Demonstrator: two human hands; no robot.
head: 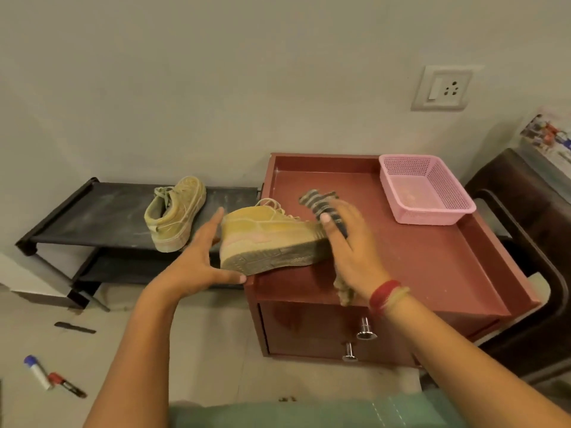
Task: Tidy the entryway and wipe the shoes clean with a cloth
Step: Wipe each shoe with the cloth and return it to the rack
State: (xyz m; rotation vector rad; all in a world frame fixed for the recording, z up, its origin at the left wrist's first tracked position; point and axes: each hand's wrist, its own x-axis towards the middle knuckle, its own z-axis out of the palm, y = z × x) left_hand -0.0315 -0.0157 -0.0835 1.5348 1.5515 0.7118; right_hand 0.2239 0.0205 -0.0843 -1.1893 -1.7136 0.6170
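A dusty yellow sneaker (272, 239) lies tilted on its side at the front left corner of the red-brown cabinet top (417, 251), sole facing me. My left hand (197, 257) touches its heel end with straight fingers, thumb under the sole. My right hand (349, 242) holds a striped grey cloth (321, 205) against the toe; a tan end of the cloth hangs below my palm. The matching sneaker (176, 211) stands upright on the black shoe rack (92, 217) to the left.
A pink mesh basket (432, 199) sits at the cabinet's back right. Two drawer knobs (366, 330) face me. A white marker (38, 372), a red marker (66, 384) and a dark flat piece (74, 327) lie on the floor at left. A dark chair (525, 242) stands right.
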